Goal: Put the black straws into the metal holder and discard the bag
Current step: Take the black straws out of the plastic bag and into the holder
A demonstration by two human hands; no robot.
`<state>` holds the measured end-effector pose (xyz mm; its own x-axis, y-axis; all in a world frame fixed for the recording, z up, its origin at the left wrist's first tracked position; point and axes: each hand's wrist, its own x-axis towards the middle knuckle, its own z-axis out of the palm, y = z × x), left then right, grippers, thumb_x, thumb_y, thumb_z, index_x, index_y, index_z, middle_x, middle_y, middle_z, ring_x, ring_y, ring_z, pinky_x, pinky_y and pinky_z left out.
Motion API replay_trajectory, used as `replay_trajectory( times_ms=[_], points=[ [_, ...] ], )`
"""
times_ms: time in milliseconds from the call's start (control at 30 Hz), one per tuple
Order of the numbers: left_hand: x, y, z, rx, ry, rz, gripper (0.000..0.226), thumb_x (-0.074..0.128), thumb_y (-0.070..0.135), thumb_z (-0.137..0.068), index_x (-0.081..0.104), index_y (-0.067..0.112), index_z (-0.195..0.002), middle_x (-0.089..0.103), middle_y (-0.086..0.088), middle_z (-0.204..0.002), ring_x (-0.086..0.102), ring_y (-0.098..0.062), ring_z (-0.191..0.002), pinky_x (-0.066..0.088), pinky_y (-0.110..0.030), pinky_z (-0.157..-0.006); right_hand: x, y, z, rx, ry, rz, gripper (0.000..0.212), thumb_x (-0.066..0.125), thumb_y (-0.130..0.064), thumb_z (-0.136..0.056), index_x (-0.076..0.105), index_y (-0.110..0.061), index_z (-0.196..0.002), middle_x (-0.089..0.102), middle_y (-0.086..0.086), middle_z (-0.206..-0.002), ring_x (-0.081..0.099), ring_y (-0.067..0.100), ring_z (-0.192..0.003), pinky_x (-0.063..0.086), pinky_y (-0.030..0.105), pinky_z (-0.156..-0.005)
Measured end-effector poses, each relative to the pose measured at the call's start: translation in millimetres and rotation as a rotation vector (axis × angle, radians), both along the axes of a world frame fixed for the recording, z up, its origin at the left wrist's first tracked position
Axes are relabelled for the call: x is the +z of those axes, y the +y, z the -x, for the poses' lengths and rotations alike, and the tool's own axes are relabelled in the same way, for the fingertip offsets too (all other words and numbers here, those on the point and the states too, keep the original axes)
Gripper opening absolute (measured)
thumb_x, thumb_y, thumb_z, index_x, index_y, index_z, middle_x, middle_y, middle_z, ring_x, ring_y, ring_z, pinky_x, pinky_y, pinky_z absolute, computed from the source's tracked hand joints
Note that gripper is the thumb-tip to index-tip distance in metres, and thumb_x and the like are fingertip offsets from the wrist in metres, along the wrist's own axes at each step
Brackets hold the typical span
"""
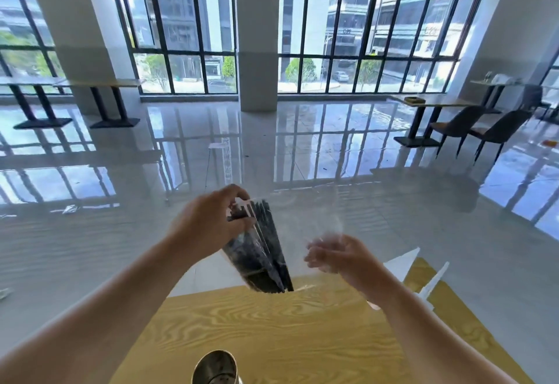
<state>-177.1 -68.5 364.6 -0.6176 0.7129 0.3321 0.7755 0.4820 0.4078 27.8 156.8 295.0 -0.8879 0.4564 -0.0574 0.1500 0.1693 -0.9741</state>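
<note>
We have the straws (258, 250) up in the air above the far edge of the counter (272, 332), a black bundle wrapped in a clear bag (302, 217). Our left hand (211, 220) is clenched around the upper end of the bundle. Our right hand (335, 255) sits just beside it, blurred, its fingers loosely curled; it seems to be pinching the loose film of the bag, though we cannot tell for certain.

The bundle's long axis runs steeply, top end leaning away and to the left, bottom end pointing down toward us. The holder (216, 367) stands at the near edge of the counter, low in view, its open mouth turned upward. It lies below and slightly left of the bundle's lower end, well apart from it, and closer to our left arm than our right.

We judge the straws are not yet free of the bag. Once they are, the left hand is better placed to lower them, bottom end first, into the holder.
</note>
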Motion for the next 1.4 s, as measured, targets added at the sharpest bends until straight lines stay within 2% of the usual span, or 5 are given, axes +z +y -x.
replay_trajectory(
  times_ms=[167, 433, 600, 867, 1400],
  points=[
    [12, -15, -11, 0.024, 0.397, -0.112, 0.080, 0.082, 0.055, -0.079, 0.047, 0.023, -0.144, 0.059, -0.007, -0.135, 0.062, -0.033, -0.122, 0.055, -0.051, -0.098, 45, -28, 25, -0.043, 0.150, 0.097, 0.022, 0.070, -0.007, -0.099, 0.070, 0.012, -0.110, 0.079, 0.023, -0.102, 0.076, 0.033, -0.079, 0.061, 0.044, -0.077],
    [-3, -16, -32, -0.016, 0.245, -0.099, 0.120, 0.065, 0.093, -0.066, 0.032, 0.027, -0.160, 0.033, -0.002, -0.168, 0.039, -0.028, -0.151, 0.041, -0.053, -0.120, 77, -67, 55, 0.010, 0.244, 0.064, 0.011, 0.075, -0.006, -0.096, 0.072, 0.003, -0.103, 0.073, 0.007, -0.076, 0.074, 0.026, -0.066, 0.063, 0.047, -0.077],
    [0, -21, -33, -0.039, 0.249, -0.107, 0.096, 0.065, 0.086, -0.075, 0.044, 0.031, -0.150, 0.060, 0.003, -0.148, 0.063, -0.023, -0.130, 0.055, -0.046, -0.103, 80, -70, 56, 0.062, 0.226, -0.002, 0.007, 0.079, -0.006, -0.093, 0.073, -0.006, -0.098, 0.075, 0.005, -0.075, 0.074, 0.020, -0.065, 0.062, 0.034, -0.068],
    [3, -33, -24, 0.036, 0.260, -0.271, 0.007, 0.073, 0.031, -0.094, 0.072, 0.029, -0.101, 0.080, 0.008, -0.099, 0.076, -0.020, -0.086, 0.056, -0.032, -0.068, 76, -64, 37, 0.124, 0.151, -0.044, 0.012, 0.078, 0.000, -0.092, 0.072, 0.005, -0.102, 0.073, 0.017, -0.094, 0.066, 0.017, -0.070, 0.060, 0.032, -0.064],
    [34, -63, 17, 0.318, -0.177, -0.516, 0.019, 0.067, 0.029, -0.099, 0.063, 0.034, -0.082, 0.076, 0.021, -0.074, 0.070, -0.008, -0.060, 0.056, -0.034, -0.061, 61, -22, -1, -0.049, 0.041, -0.135, 0.014, 0.074, 0.008, -0.091, 0.072, -0.005, -0.087, 0.071, 0.008, -0.074, 0.057, 0.019, -0.063, 0.049, 0.026, -0.060]
  ],
)
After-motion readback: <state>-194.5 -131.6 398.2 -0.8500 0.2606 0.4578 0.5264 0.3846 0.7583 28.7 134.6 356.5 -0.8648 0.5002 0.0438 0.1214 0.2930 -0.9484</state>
